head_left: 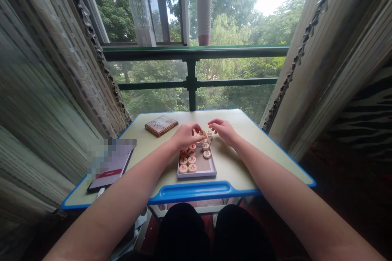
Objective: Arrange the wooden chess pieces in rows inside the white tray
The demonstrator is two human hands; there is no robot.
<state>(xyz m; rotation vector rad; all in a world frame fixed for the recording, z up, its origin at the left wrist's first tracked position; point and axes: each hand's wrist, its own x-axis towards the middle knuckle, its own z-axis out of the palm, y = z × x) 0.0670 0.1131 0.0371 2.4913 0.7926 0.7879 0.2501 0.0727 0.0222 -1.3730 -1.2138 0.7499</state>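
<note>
My left hand [187, 135] is above the far side of a shallow pale box tray [212, 171]. A round Chinese chess piece [202, 133] sits between its thumb and fingertips. My right hand [224, 131] is to the right, fingers curved and apart, holding nothing that I can see; its fingertips hover beside a small cluster of chess pieces [209, 133]. Red-marked pieces [192, 167] fill two columns on the tray's left side. Dark-marked pieces [207, 154] stand in a column on the right. My left hand hides part of the tray's far end.
A brown-edged box with a patterned lid [161, 125] lies at the table's back left. At the left edge rests a tablet-like device [112, 167], partly blurred, with a white plug. The cream table [245, 159] has a blue rim and a front groove. Curtains flank the window railing.
</note>
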